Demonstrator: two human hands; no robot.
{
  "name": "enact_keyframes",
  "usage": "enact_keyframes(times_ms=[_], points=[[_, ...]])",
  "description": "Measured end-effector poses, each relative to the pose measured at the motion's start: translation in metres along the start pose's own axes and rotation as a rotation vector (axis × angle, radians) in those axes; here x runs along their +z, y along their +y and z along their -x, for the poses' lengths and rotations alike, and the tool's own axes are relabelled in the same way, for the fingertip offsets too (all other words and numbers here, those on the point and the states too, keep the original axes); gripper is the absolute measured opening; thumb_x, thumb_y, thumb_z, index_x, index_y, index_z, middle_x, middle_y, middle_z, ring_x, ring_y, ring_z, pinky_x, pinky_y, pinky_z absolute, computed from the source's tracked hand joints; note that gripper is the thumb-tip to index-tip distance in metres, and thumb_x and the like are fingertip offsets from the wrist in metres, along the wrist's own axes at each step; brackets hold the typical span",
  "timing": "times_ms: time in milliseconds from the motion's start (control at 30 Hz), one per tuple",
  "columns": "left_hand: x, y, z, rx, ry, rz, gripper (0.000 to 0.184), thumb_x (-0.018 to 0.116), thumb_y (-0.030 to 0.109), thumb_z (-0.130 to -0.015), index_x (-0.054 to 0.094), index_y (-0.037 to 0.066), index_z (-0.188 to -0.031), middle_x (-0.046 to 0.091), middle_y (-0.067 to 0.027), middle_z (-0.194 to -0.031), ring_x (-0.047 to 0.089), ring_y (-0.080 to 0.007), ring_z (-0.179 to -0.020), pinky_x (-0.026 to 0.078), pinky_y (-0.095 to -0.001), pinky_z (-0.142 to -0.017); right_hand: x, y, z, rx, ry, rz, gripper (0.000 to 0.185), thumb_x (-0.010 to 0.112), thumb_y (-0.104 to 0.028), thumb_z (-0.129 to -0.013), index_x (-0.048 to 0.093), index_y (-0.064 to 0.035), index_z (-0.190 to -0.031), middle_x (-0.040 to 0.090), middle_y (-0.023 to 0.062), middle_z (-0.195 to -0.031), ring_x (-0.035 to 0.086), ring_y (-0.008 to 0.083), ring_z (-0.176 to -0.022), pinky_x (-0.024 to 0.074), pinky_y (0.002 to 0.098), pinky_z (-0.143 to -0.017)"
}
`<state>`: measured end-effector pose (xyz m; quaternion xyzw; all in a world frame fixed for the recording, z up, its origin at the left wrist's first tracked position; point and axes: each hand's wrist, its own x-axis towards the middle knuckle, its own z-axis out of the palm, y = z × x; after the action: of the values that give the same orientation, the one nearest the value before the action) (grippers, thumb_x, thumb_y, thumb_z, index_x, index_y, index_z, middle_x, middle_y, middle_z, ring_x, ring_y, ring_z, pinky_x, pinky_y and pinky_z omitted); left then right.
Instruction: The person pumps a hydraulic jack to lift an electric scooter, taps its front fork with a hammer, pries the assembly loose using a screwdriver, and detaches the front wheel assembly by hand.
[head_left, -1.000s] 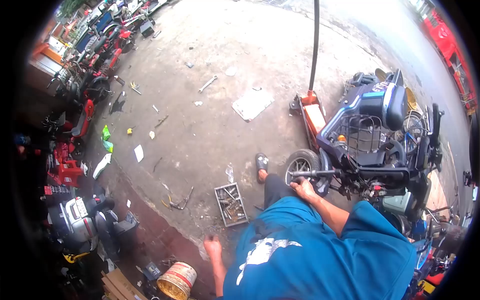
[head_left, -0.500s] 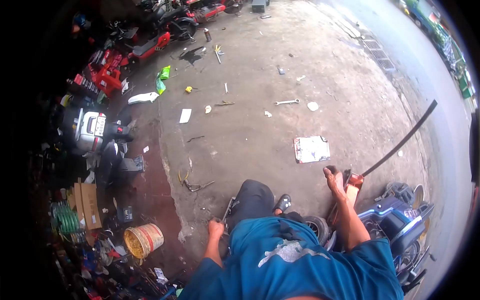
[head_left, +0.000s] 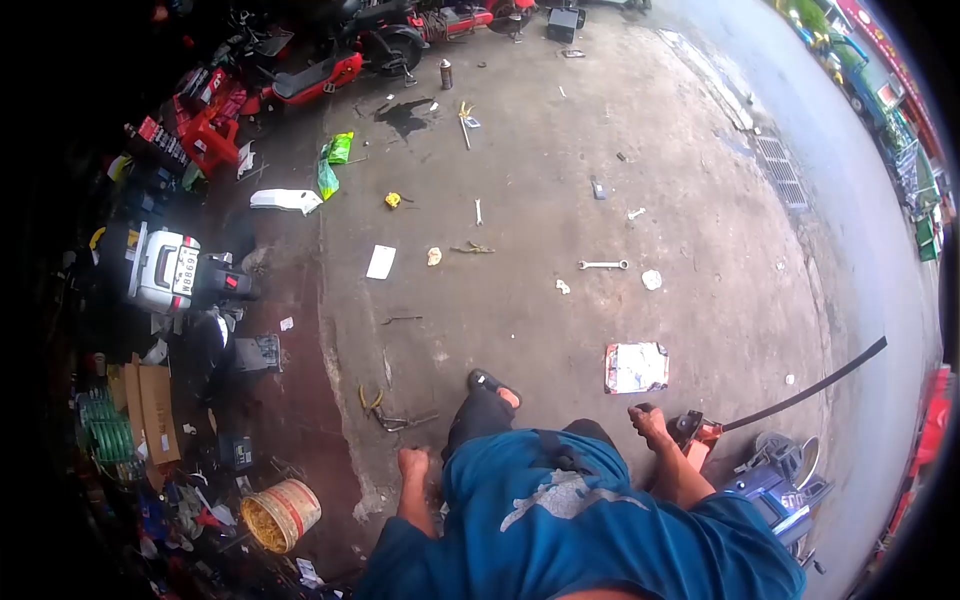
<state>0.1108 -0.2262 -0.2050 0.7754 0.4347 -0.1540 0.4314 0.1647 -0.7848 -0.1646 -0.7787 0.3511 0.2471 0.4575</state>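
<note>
Apparently on foot between two pieces of handling, with no tool visible in either grip. Right hand (head_left: 652, 424) just beside the orange floor jack (head_left: 703, 440), fingers partly curled, tips dark as if greasy; no object showing, but exact closure hard to judge. Left hand (head_left: 413, 463) curled more closely, also with no object showing, palm hidden and contents therefore impossible to confirm; nearest to it on the concrete (head_left: 540, 310), yellow-handled pliers (head_left: 376, 403) and a dark bent tool (head_left: 405, 424). Jack at lower right, with its long black handle (head_left: 832, 379) slanting up and away and blue scooter bodywork (head_left: 765, 497) close by. For any pick-up from this stance, probably a stoop and uncurled fingers required; for the jack, a short reach on the right side. Farther out, a combination wrench (head_left: 603, 265) and a printed sheet (head_left: 636, 368), print unreadable. On the number plate (head_left: 187, 270) of the white scooter (head_left: 152, 270), turned sideways, probably W88691. On the blue bodywork, pale characters, perhaps 600, too blurred for certainty. On the red sign (head_left: 893, 48) at upper right, white lettering too small to read. On the stained bucket (head_left: 298, 500), reddish bands but no legible brand.
</note>
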Motion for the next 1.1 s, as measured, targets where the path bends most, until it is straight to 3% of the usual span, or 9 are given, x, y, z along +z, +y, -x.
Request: enact_keyframes(times_ms=[300, 533, 600, 633, 667, 700, 767, 933, 1100], points=[[-0.068, 0.163, -0.137, 0.157, 0.181, 0.049, 0.020, 0.063, 0.013, -0.073, 0.062, -0.006, -0.080, 0.063, -0.0138, -0.068, 0.059, -0.0230, -0.063, 0.046, -0.0354, -0.060, 0.035, -0.189, -0.062, 0.032, -0.053, -0.209, 0.040, 0.061, -0.031, -0.085, 0.059, -0.0001, -0.110, 0.062, 0.0057, -0.085, 0.059, 0.0146, -0.070, 0.0467, 0.0279, -0.054], [0.034, 0.118, -0.124, 0.185, 0.571, 0.249, 0.010, 0.063, 0.009, -0.073, 0.063, 0.000, -0.076, 0.061, -0.0103, -0.063, 0.055, -0.0163, -0.054, 0.045, -0.0326, -0.054, 0.032, -0.293, -0.208, -0.022, -0.339, 0.576, 0.038, 0.065, -0.036, -0.082, 0.068, -0.0035, -0.101, 0.069, 0.0139, -0.088, 0.065, 0.0255, -0.079, 0.0521, 0.0373, -0.066], [0.054, 0.145, -0.062, -0.373, 0.443, 0.627, 0.007, 0.060, 0.007, -0.072, 0.062, 0.003, -0.068, 0.059, -0.0088, -0.061, 0.049, -0.0136, -0.046, 0.040, -0.0336, -0.044, 0.033, -0.347, -0.265, -0.023, -0.351, 0.739, 0.035, 0.068, -0.036, -0.079, 0.071, -0.0061, -0.096, 0.069, 0.0136, -0.083, 0.066, 0.0251, -0.074, 0.0520, 0.0375, -0.062], [0.111, 0.023, -0.071, 0.029, 0.214, -0.117, 0.010, 0.058, 0.007, -0.078, 0.062, 0.004, -0.071, 0.058, -0.0079, -0.060, 0.047, -0.0151, -0.042, 0.039, -0.0348, -0.040, 0.033, -0.374, -0.293, -0.183, -0.327, 0.721, 0.028, 0.067, -0.031, -0.080, 0.070, -0.0048, -0.088, 0.065, 0.0075, -0.071, 0.060, 0.0202, -0.061, 0.0465, 0.0347, -0.049], [0.107, 0.033, -0.064, -0.107, 0.183, -0.091, 0.009, 0.058, 0.007, -0.078, 0.062, 0.004, -0.071, 0.058, -0.0078, -0.060, 0.047, -0.0153, -0.042, 0.039, -0.0347, -0.040, 0.041, -0.407, -0.319, -0.302, -0.261, 0.727, 0.027, 0.065, -0.029, -0.081, 0.067, -0.0024, -0.086, 0.060, 0.0046, -0.065, 0.055, 0.0186, -0.055, 0.0426, 0.0344, -0.047], [0.095, 0.050, -0.061, -0.173, 0.222, -0.023, 0.008, 0.058, 0.007, -0.078, 0.062, 0.004, -0.072, 0.058, -0.0076, -0.060, 0.047, -0.0154, -0.042, 0.039, -0.0345, -0.040, 0.049, -0.477, -0.301, -0.325, -0.298, 0.764, 0.036, 0.063, -0.032, -0.078, 0.068, -0.0022, -0.096, 0.068, 0.0190, -0.092, 0.066, 0.0303, -0.090, 0.0504, 0.0403, -0.076], [0.086, 0.066, -0.052, -0.281, 0.260, 0.063, 0.007, 0.059, 0.007, -0.078, 0.062, 0.004, -0.073, 0.057, -0.0073, -0.060, 0.047, -0.0157, -0.042, 0.038, -0.0342, -0.039, 0.070, -0.564, -0.321, -0.512, -0.273, 0.802, 0.039, 0.062, -0.034, -0.080, 0.067, -0.0033, -0.103, 0.067, 0.0194, -0.101, 0.063, 0.0323, -0.101, 0.0485, 0.0403, -0.087], [0.084, 0.082, -0.057, -0.334, 0.308, 0.070, 0.005, 0.061, 0.007, -0.077, 0.062, 0.003, -0.075, 0.055, -0.0066, -0.059, 0.046, -0.0163, -0.043, 0.038, -0.0334, -0.039, 0.144, -0.711, -0.330, -0.824, -0.257, 0.472, 0.041, 0.056, -0.036, -0.086, 0.064, -0.0007, -0.105, 0.066, 0.0209, -0.102, 0.062, 0.0367, -0.100, 0.0482, 0.0402, -0.085], [0.060, 0.084, -0.086, -0.225, 0.369, 0.217, 0.006, 0.063, 0.007, -0.076, 0.062, 0.002, -0.078, 0.054, -0.0059, -0.058, 0.045, -0.0170, -0.043, 0.037, -0.0326, -0.039, 0.180, -0.727, -0.274, -1.013, -0.394, 0.430, 0.037, 0.056, -0.034, -0.088, 0.062, -0.0034, -0.107, 0.065, 0.0203, -0.103, 0.060, 0.0384, -0.098, 0.0479, 0.0427, -0.083]])
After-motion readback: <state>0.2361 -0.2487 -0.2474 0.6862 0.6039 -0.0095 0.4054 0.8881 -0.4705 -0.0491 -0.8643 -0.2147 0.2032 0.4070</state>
